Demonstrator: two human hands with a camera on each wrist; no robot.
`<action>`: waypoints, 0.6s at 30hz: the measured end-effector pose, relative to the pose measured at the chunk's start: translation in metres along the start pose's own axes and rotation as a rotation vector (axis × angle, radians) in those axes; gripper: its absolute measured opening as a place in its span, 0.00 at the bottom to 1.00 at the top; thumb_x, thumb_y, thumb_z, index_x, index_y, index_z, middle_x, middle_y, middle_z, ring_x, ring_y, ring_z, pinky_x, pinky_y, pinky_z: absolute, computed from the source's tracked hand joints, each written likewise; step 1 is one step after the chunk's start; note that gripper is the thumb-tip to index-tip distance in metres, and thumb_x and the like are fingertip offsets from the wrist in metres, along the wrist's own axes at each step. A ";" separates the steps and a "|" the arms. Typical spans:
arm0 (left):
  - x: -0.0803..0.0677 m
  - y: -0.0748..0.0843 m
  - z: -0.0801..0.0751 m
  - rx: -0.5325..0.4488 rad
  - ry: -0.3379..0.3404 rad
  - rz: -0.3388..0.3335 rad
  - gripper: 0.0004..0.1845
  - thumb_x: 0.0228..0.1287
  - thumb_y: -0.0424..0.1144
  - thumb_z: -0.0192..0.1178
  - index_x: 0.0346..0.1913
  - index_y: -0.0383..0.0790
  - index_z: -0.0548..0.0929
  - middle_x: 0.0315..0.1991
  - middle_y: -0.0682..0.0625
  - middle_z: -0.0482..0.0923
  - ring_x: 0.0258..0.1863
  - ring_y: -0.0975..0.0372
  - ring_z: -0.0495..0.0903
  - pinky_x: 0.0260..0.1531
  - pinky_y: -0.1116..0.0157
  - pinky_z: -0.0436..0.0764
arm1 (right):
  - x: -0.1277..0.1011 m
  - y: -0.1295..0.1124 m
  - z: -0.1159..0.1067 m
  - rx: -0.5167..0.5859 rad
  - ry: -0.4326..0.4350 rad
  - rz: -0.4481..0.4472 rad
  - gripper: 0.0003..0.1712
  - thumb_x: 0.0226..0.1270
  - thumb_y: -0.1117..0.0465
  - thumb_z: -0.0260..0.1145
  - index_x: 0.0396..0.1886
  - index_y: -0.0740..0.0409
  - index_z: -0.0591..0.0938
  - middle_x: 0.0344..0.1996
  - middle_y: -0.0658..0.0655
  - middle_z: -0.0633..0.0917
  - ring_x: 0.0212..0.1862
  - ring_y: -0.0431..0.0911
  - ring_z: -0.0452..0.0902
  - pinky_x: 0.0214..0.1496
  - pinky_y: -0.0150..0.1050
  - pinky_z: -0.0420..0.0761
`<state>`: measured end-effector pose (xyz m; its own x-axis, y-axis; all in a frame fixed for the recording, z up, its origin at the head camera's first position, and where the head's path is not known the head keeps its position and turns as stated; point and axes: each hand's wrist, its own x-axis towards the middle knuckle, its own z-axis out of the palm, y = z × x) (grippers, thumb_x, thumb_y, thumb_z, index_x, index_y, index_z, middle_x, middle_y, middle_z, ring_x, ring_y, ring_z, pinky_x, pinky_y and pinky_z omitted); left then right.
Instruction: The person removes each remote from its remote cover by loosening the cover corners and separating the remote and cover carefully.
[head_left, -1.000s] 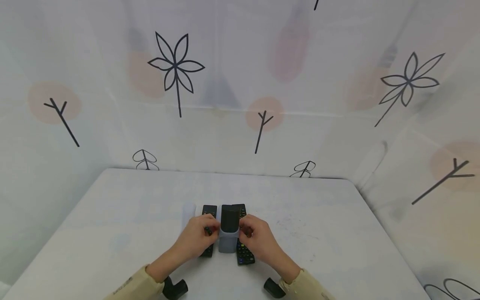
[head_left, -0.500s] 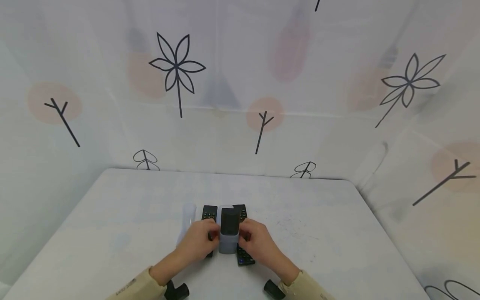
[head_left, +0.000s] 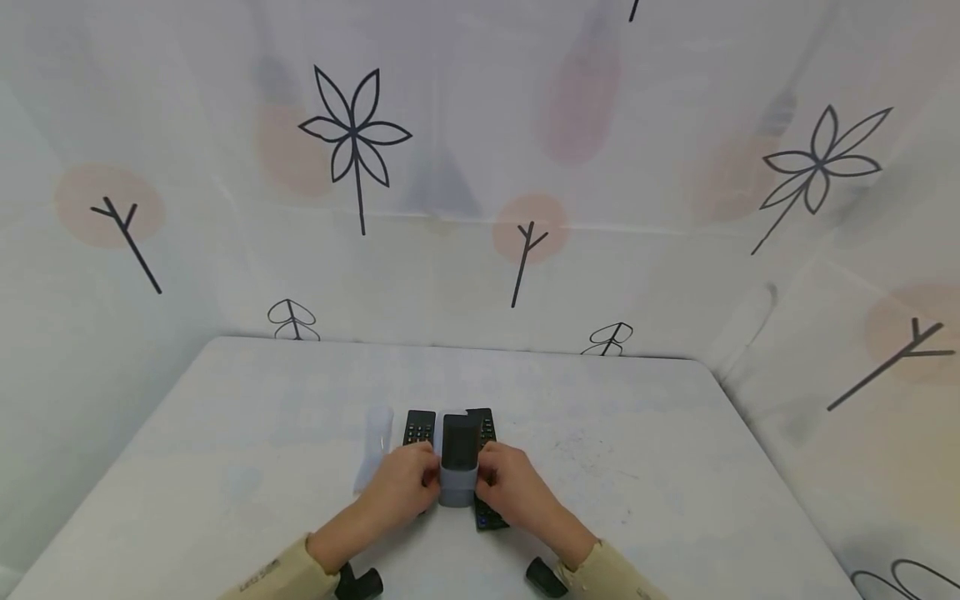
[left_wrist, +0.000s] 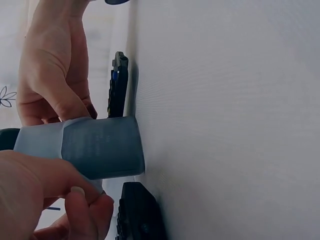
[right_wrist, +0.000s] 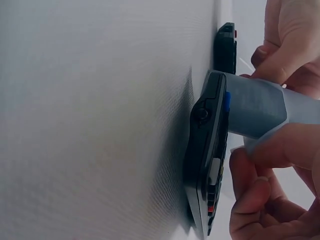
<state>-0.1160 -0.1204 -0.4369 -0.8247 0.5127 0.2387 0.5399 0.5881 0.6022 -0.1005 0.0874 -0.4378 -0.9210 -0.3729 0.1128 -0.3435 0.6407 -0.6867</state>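
Note:
An upright black remote control [head_left: 460,442] stands on the table with its lower part inside a translucent grey-blue sleeve [head_left: 458,481]. My left hand [head_left: 405,483] pinches the sleeve's left edge between thumb and fingers. On the opposite side, my right hand [head_left: 517,487] pinches it the same way. Through the sleeve the remote's lower end looks dark in the left wrist view, where a fold of the sleeve [left_wrist: 100,145] crosses its side. Two more black remotes lie flat, one at the left [head_left: 418,426], partly under my left hand, and one at the right [head_left: 490,510].
A pale translucent sleeve [head_left: 372,454] lies left of the remotes. Another pale piece shows just behind the upright remote. Black wrist-camera parts [head_left: 360,585] hang by both cuffs. The white table [head_left: 652,467] meets a patterned cloth wall [head_left: 450,283] at the back.
The upright remote's top sits slightly lower and tilts a little differently. Both hands have shifted slightly lower with it, and my left hand has turned inward, showing more of the left sleeve.

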 end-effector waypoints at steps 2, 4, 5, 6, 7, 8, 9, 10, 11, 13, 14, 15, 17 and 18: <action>0.000 -0.001 0.001 -0.001 -0.004 0.002 0.11 0.47 0.21 0.64 0.21 0.42 0.81 0.24 0.57 0.70 0.22 0.69 0.68 0.20 0.71 0.70 | 0.000 -0.001 0.000 -0.012 -0.011 0.004 0.09 0.57 0.74 0.67 0.31 0.56 0.86 0.27 0.43 0.75 0.29 0.36 0.70 0.30 0.31 0.75; -0.001 -0.001 0.002 0.004 -0.012 -0.002 0.11 0.47 0.21 0.64 0.22 0.41 0.82 0.24 0.58 0.71 0.23 0.68 0.68 0.20 0.71 0.70 | 0.000 -0.002 0.000 -0.020 -0.018 0.002 0.10 0.57 0.75 0.67 0.31 0.56 0.86 0.27 0.43 0.75 0.29 0.37 0.70 0.30 0.32 0.74; 0.000 -0.001 0.002 0.006 -0.017 -0.004 0.10 0.47 0.21 0.64 0.22 0.41 0.82 0.25 0.57 0.71 0.23 0.68 0.68 0.21 0.71 0.70 | 0.000 -0.002 0.000 -0.023 -0.021 0.001 0.10 0.56 0.75 0.67 0.31 0.57 0.86 0.27 0.44 0.75 0.29 0.37 0.70 0.30 0.32 0.74; 0.000 -0.001 0.002 0.010 -0.022 -0.007 0.10 0.48 0.21 0.64 0.23 0.40 0.83 0.25 0.57 0.71 0.23 0.68 0.68 0.21 0.71 0.70 | 0.000 -0.003 0.000 -0.023 -0.025 0.005 0.10 0.56 0.75 0.67 0.31 0.57 0.86 0.27 0.44 0.75 0.29 0.37 0.70 0.30 0.32 0.74; 0.000 -0.001 0.002 0.013 -0.028 -0.009 0.10 0.48 0.21 0.64 0.23 0.40 0.83 0.25 0.57 0.72 0.23 0.68 0.68 0.21 0.70 0.70 | 0.000 -0.003 -0.001 -0.024 -0.031 0.009 0.10 0.56 0.76 0.67 0.31 0.57 0.86 0.27 0.44 0.75 0.29 0.37 0.70 0.30 0.32 0.75; 0.000 -0.001 0.002 0.016 -0.033 -0.011 0.09 0.48 0.21 0.64 0.24 0.39 0.84 0.26 0.57 0.72 0.23 0.67 0.68 0.21 0.70 0.70 | 0.000 -0.003 -0.001 -0.024 -0.036 0.014 0.10 0.56 0.76 0.67 0.30 0.57 0.86 0.27 0.44 0.75 0.29 0.37 0.70 0.30 0.32 0.74; 0.000 0.000 0.002 0.021 -0.039 -0.014 0.09 0.48 0.21 0.64 0.24 0.39 0.84 0.26 0.56 0.73 0.24 0.67 0.68 0.22 0.70 0.70 | 0.000 -0.004 -0.001 -0.021 -0.041 0.019 0.10 0.56 0.76 0.67 0.30 0.57 0.86 0.27 0.44 0.75 0.29 0.37 0.70 0.30 0.32 0.75; 0.000 0.000 0.002 0.022 -0.044 -0.017 0.08 0.49 0.21 0.65 0.25 0.39 0.85 0.26 0.56 0.73 0.24 0.67 0.68 0.22 0.70 0.71 | 0.000 -0.004 0.000 -0.019 -0.046 0.025 0.10 0.56 0.76 0.67 0.30 0.57 0.86 0.27 0.44 0.75 0.29 0.37 0.70 0.31 0.32 0.75; 0.000 0.000 0.002 0.024 -0.048 -0.019 0.08 0.49 0.21 0.65 0.25 0.38 0.85 0.26 0.56 0.73 0.24 0.67 0.69 0.22 0.70 0.71 | 0.001 -0.003 0.000 -0.017 -0.049 0.029 0.10 0.56 0.76 0.67 0.31 0.57 0.86 0.27 0.44 0.75 0.29 0.37 0.70 0.31 0.32 0.75; 0.000 0.000 0.002 0.028 -0.051 -0.020 0.08 0.49 0.22 0.65 0.24 0.38 0.85 0.26 0.56 0.73 0.24 0.67 0.68 0.22 0.70 0.71 | 0.001 -0.003 0.001 -0.014 -0.052 0.033 0.10 0.56 0.76 0.67 0.30 0.57 0.86 0.27 0.44 0.75 0.29 0.37 0.70 0.31 0.32 0.75; 0.000 0.000 0.002 0.029 -0.051 -0.019 0.08 0.49 0.22 0.64 0.24 0.38 0.85 0.26 0.56 0.73 0.24 0.67 0.68 0.22 0.70 0.71 | 0.002 -0.002 0.001 -0.014 -0.049 0.034 0.10 0.56 0.75 0.67 0.29 0.57 0.86 0.27 0.44 0.75 0.29 0.37 0.71 0.31 0.32 0.75; 0.001 0.000 0.001 0.027 -0.053 -0.020 0.08 0.49 0.22 0.64 0.24 0.38 0.84 0.26 0.56 0.73 0.24 0.67 0.68 0.22 0.70 0.71 | 0.002 -0.002 0.001 -0.017 -0.046 0.034 0.10 0.56 0.75 0.67 0.29 0.57 0.85 0.28 0.44 0.75 0.30 0.37 0.71 0.31 0.32 0.75; 0.001 0.000 0.001 0.023 -0.052 -0.021 0.09 0.49 0.21 0.64 0.23 0.39 0.83 0.25 0.56 0.72 0.23 0.67 0.68 0.22 0.70 0.70 | 0.001 -0.002 0.001 -0.019 -0.040 0.038 0.09 0.57 0.75 0.68 0.28 0.56 0.85 0.28 0.44 0.75 0.30 0.37 0.71 0.31 0.32 0.76; 0.002 0.000 0.001 0.018 -0.052 -0.024 0.10 0.50 0.21 0.64 0.22 0.40 0.83 0.25 0.56 0.72 0.23 0.67 0.68 0.21 0.70 0.70 | 0.001 -0.002 0.001 -0.020 -0.037 0.040 0.09 0.57 0.75 0.68 0.28 0.56 0.84 0.28 0.44 0.76 0.30 0.37 0.71 0.31 0.32 0.76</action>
<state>-0.1173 -0.1191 -0.4374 -0.8280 0.5296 0.1842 0.5231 0.6114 0.5938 -0.1007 0.0849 -0.4376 -0.9269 -0.3707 0.0586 -0.3101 0.6688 -0.6757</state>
